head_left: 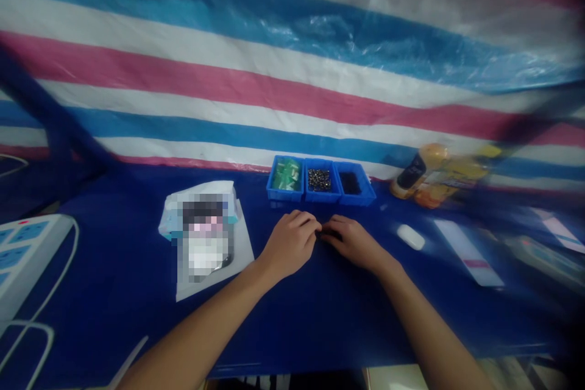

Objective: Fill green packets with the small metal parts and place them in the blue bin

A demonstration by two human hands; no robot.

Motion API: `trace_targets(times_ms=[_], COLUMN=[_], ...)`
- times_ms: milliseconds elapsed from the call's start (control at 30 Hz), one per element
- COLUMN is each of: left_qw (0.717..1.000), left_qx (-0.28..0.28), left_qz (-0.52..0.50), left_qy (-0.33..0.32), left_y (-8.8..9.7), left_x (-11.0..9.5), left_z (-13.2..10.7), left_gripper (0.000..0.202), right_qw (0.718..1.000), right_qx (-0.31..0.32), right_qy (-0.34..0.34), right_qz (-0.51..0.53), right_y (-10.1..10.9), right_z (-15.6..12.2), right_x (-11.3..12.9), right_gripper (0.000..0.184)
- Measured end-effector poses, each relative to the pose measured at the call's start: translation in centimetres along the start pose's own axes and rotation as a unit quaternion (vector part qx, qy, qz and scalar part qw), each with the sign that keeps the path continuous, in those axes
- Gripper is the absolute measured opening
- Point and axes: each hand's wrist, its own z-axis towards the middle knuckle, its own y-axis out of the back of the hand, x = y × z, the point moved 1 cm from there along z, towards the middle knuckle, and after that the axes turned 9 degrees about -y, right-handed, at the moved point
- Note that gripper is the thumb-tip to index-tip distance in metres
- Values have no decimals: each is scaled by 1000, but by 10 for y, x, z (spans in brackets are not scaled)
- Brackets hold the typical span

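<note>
Blue tabletop (326, 323); left hand (292, 241) and right hand (351, 240), curled, pinch a dark piece (319, 235)

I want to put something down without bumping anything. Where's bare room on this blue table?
Bare patches on the blue table: one between the forearms, nearer than the left hand and right hand; another between the white cord and the paper. It's crowded at the back with blue bins and blurred bottles, and at right around the white card.
</note>
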Motion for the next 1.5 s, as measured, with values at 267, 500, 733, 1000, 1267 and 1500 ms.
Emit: trace_targets(times_ms=[267, 500, 733, 1000, 1267, 1500], left_qw=[1000, 999, 999, 998, 999, 999], left_qx=[6, 37, 49, 54, 37, 26], left_qz=[-6, -3, 3, -3, -19, -23], left_qy=[2, 10, 14, 16, 22, 28], left_y=[1, -4, -7, -6, -5, -4], left_x=[-2, -1, 1, -1, -1, -1], left_z=[1, 0, -1, 0, 1, 1], left_gripper=[24, 20, 20, 19, 17, 17], right_qw=[999, 999, 999, 1000, 997, 983], right_qx=[-19, -23, -30, -15, -13, -55], right_qy=[-18, -21, -26, -18, -10, -58], right_qz=[29, 19, 10, 5, 70, 167], right_y=[5, 4, 4, 2, 7, 19], right_z=[0, 0, 0, 0, 0, -2], right_x=[1, 3, 2, 2, -2, -1], right_gripper=[4, 13, 11, 18, 14, 12])
